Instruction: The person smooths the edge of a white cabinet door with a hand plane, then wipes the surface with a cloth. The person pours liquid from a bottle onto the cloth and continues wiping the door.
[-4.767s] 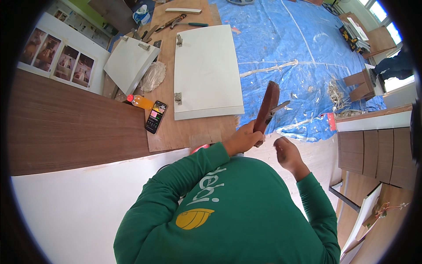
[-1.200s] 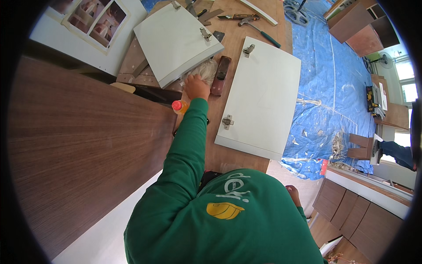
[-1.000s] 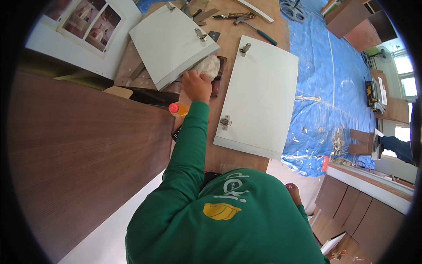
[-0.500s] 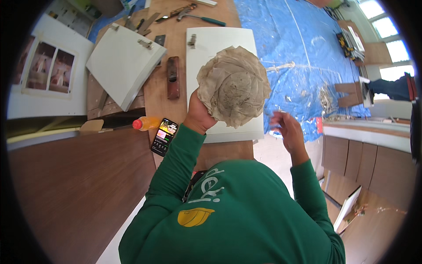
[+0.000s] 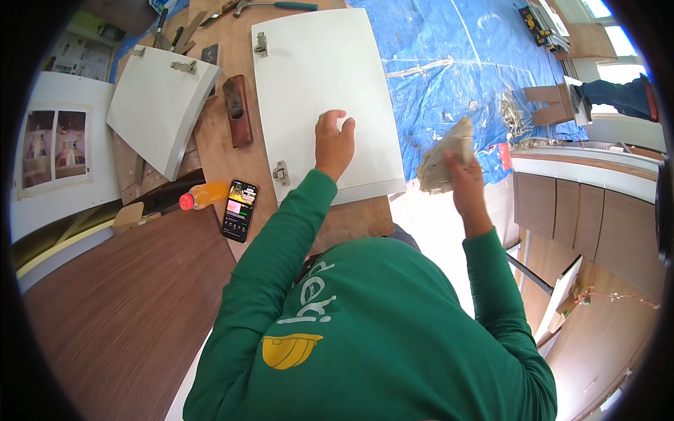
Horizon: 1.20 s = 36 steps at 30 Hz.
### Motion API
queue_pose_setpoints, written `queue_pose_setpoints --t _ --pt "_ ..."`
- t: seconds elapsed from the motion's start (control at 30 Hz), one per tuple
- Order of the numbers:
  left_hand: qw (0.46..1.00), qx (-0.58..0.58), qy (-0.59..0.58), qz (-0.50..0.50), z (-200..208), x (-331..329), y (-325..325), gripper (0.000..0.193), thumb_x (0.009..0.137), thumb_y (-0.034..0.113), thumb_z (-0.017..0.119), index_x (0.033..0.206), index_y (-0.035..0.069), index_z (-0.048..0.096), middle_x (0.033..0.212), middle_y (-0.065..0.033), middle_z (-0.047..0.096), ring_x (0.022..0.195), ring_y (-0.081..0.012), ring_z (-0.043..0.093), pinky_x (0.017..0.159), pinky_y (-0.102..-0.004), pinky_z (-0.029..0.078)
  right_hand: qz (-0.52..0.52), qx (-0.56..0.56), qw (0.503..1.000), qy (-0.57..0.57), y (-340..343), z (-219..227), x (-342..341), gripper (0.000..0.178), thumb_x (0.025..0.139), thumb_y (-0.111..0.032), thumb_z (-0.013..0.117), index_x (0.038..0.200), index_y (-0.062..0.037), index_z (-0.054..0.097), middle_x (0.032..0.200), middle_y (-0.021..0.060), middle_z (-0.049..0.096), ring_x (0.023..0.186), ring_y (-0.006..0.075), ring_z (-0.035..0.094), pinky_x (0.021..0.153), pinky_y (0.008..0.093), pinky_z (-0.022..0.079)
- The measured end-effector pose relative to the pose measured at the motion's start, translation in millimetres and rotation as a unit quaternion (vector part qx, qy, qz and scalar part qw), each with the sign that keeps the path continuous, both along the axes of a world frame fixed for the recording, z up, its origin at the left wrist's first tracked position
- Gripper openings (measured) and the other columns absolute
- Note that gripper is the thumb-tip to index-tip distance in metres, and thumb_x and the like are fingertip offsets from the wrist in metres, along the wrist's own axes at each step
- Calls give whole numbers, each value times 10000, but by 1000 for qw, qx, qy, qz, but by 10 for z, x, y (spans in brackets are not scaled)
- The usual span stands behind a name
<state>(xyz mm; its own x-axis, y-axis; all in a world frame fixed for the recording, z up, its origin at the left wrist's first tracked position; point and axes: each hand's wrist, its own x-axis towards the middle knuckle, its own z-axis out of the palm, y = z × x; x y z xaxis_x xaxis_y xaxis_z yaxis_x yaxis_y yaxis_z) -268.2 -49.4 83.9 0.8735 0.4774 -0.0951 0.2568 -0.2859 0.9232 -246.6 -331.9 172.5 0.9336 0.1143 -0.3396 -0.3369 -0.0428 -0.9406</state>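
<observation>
A crumpled beige cloth hat is in my right hand, held by one side and turned nearly edge-on, off to the right of the white door panel. My left hand hovers over or rests on that white cabinet door; whether it touches cannot be told. Nothing is in its fingers, which are curved with thumb and forefinger apart. The door lies flat on the wooden bench, with a metal hinge at its far left corner and another hinge at its near left.
Left of the door lie a brown hand plane, a smaller white door, a lit phone and an orange drink bottle. A hammer and other tools lie farther back. Blue plastic sheeting covers the floor at the right.
The hat has passed from my left hand into my right and moved right, turning edge-on. My left hand has let go. The whole view has shifted, uncovering the door's near hinge.
</observation>
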Motion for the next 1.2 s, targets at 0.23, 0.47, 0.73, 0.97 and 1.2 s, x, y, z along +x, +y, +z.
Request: queue_pose_setpoints --t 0.23,0.47,0.73,0.97,1.2 --pt "918 384 53 -81 -580 294 23 570 1024 369 518 1505 72 440 1662 -155 306 1567 -335 213 1277 -581 67 135 -267 951 -79 222 -1232 -391 349 975 -275 699 1173 -3 602 1097 200 593 1002 398 602 869 471 487" --pt "897 429 62 -86 -562 281 -26 588 1037 392 471 1527 72 418 1662 -152 306 1561 -335 228 1272 -582 88 114 -221 964 -92 285 -1301 -365 377 957 -243 715 1204 15 592 1099 190 612 1032 383 625 864 451 506" --pt "879 469 45 -75 -617 273 -61 600 1042 408 464 1537 72 416 1646 -164 340 1543 -358 268 1262 -594 122 112 -161 968 -156 444 -1487 -20 353 973 -167 666 1274 4 600 1165 209 647 1059 374 651 905 444 510" --pt "865 493 61 -75 -637 251 -67 634 1047 450 405 1547 61 416 1661 -175 322 1558 -356 240 1271 -589 108 98 -174 959 -201 1149 -1388 1105 340 951 -181 676 1232 6 632 1055 183 729 971 308 711 851 416 551" --pt "861 500 42 -86 -640 360 -121 630 1055 452 424 1550 62 413 1659 -164 325 1553 -352 251 1272 -572 114 76 -153 953 -249 1549 -1691 2450 381 904 -204 660 1177 61 628 924 192 718 831 277 692 733 416 548"
